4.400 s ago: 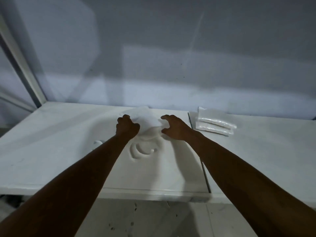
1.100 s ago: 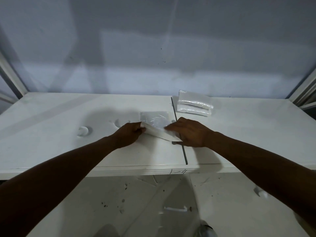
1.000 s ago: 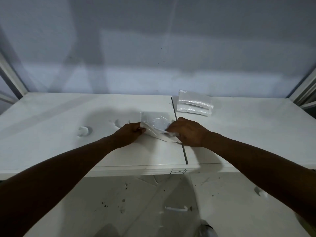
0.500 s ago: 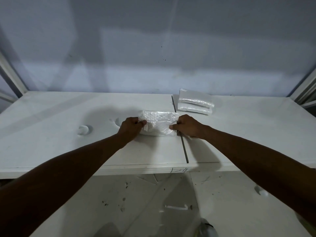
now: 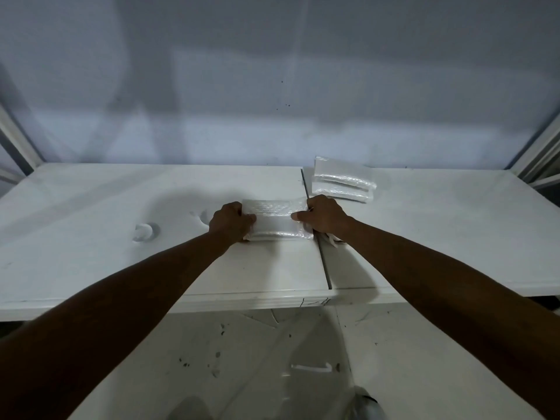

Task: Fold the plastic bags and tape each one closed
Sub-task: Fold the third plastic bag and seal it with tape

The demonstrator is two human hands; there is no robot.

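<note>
A clear plastic bag (image 5: 277,219), folded into a flat rectangle, lies on the white table (image 5: 91,237) near its middle seam. My left hand (image 5: 230,222) grips its left end and my right hand (image 5: 324,218) grips its right end, thumbs pressing on top. A small white piece (image 5: 332,239) pokes out under my right wrist; I cannot tell what it is. A stack of folded bags (image 5: 342,183) sits at the back, just right of the seam.
A dark seam (image 5: 324,262) splits the table into two halves. Curved moulded marks (image 5: 145,231) show on the left half. The grey wall stands close behind. Below the front edge is a stained white floor.
The bag went from loosely bunched to spread flat, then its near edge was lifted and folded over. Both hands now hold the ends of the folded rectangle, which has flattened further.
</note>
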